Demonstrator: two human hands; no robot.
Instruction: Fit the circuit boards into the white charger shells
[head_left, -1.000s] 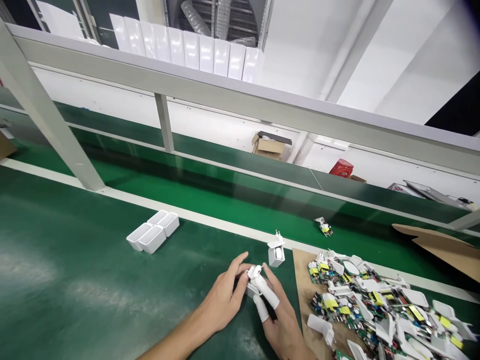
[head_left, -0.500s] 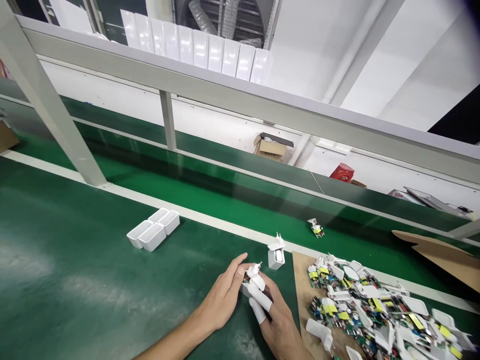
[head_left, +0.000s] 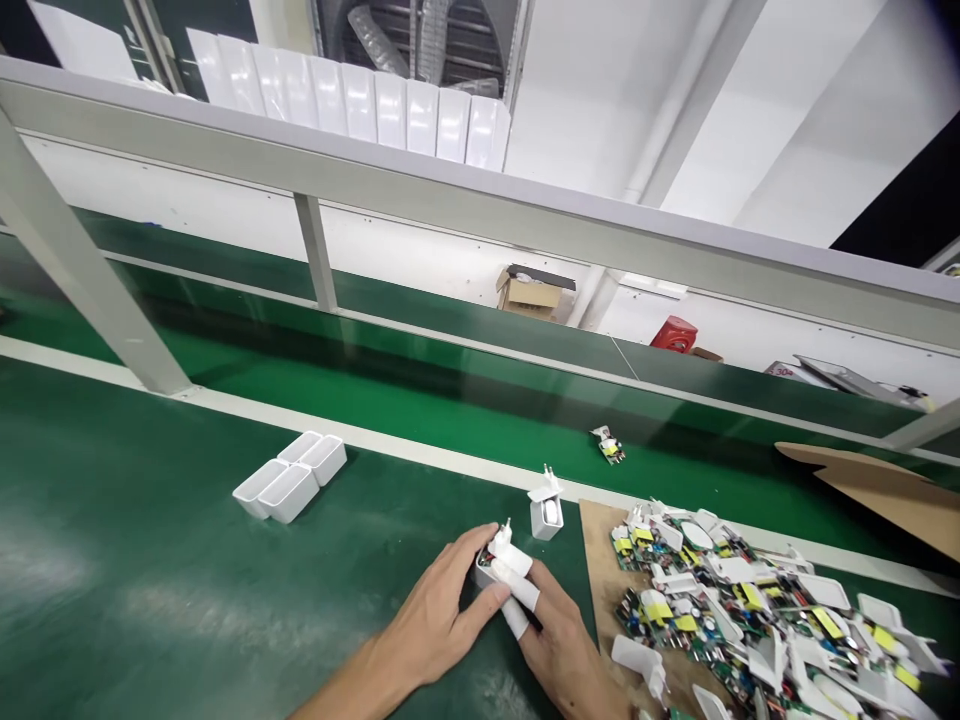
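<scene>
In the head view, my left hand (head_left: 442,608) is closed around the left side of a white plug charger (head_left: 486,572), its thumb across the near side. My right hand (head_left: 559,632), with white covers on some fingertips, grips the same charger from the right. The charger's pronged cap sits tilted at the case's open end, and a bit of circuit board shows beneath it. Its lower part is hidden by my fingers. Just beyond stands another white charger (head_left: 547,518), its pronged cap also raised. Several open white cases (head_left: 289,493) stand together to the left.
On the right, a cardboard sheet (head_left: 595,560) bears a heap of circuit boards with white caps (head_left: 750,610). One loose board (head_left: 608,446) lies on the green belt (head_left: 450,410) behind the pale rail. A metal post (head_left: 97,270) rises at the left.
My left thumb has come down onto the near side of the charger, and the fingers have closed round it. The view has shifted slightly, so the surroundings sit further left.
</scene>
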